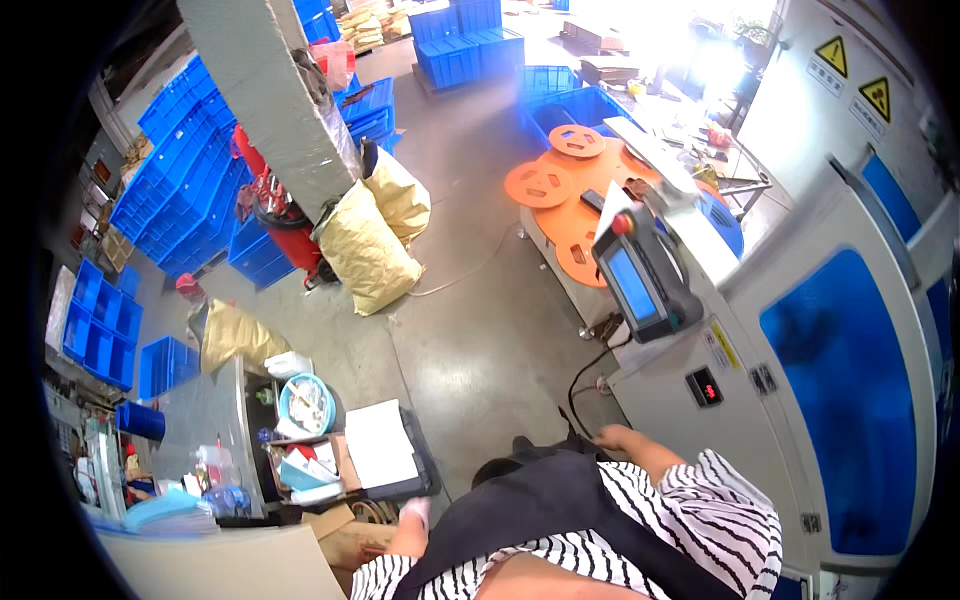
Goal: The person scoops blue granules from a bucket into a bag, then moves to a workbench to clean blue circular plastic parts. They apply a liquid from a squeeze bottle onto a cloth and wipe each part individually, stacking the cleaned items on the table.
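The right hand is seen low beside the white and blue machine, just near the black cable that runs down from the control panel to the concrete floor. Whether that hand is open or closed cannot be told; only its back and the forearm in a striped sleeve are shown, and nothing is seen gripped in it. The left hand is glimpsed at the lower edge, above a cardboard box, and looks to be wearing a pale glove; its fingers are hidden, so its state cannot be told either.

A snag is judged the likeliest trouble here: the cable hangs loose right by the right hand and the dark apron, and could be caught and pulled from the panel. A second cable trails across the floor toward the yellow sacks, so a foot could be tripped on it. To the left, the cluttered table carries a bowl and a white sheet near its edge, which could be knocked off by a turning elbow. The orange reels stacked far behind the panel are well apart from both hands.
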`<action>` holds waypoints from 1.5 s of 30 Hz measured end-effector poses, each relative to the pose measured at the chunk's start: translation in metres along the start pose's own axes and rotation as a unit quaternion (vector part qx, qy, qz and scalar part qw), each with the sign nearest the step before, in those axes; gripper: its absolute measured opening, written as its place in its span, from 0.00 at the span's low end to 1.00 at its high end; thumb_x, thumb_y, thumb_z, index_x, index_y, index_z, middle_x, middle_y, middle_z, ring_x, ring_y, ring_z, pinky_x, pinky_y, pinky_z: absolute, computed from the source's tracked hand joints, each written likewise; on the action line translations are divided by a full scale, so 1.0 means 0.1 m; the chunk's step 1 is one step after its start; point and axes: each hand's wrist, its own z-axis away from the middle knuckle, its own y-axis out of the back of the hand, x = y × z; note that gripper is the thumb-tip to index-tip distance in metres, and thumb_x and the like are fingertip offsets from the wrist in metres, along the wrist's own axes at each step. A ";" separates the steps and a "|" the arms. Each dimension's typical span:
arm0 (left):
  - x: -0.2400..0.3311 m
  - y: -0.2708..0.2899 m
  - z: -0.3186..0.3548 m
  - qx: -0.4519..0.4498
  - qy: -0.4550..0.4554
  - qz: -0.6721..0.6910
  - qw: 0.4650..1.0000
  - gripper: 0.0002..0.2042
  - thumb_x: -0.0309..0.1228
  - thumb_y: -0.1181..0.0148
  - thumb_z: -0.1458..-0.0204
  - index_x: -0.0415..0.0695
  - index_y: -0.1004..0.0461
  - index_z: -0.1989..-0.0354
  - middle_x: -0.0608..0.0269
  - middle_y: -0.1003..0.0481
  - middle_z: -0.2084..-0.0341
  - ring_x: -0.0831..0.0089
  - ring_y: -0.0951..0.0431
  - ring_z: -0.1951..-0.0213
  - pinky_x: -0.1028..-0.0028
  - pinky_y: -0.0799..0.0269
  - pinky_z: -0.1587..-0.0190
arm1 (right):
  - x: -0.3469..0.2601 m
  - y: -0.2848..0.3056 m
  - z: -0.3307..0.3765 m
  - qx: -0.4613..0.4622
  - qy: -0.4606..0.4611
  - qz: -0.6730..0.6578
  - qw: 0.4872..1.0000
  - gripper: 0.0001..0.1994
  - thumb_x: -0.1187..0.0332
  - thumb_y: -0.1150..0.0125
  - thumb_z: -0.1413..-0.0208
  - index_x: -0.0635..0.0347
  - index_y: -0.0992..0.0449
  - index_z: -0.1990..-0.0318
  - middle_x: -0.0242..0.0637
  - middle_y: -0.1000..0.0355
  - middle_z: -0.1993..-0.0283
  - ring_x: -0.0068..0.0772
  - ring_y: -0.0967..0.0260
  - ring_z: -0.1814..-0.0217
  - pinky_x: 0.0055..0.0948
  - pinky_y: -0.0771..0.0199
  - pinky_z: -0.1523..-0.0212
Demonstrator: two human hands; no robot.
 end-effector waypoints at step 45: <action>1.06 13.53 -8.53 0.010 0.068 0.461 0.885 0.17 0.38 0.49 0.43 0.42 0.29 0.49 0.50 0.25 0.58 0.58 0.26 0.58 0.63 0.31 0.54 | -0.15 13.09 -9.18 0.147 0.020 -0.438 0.887 0.42 0.42 0.48 0.44 0.61 0.51 0.30 0.39 0.57 0.25 0.39 0.63 0.23 0.38 0.68 0.27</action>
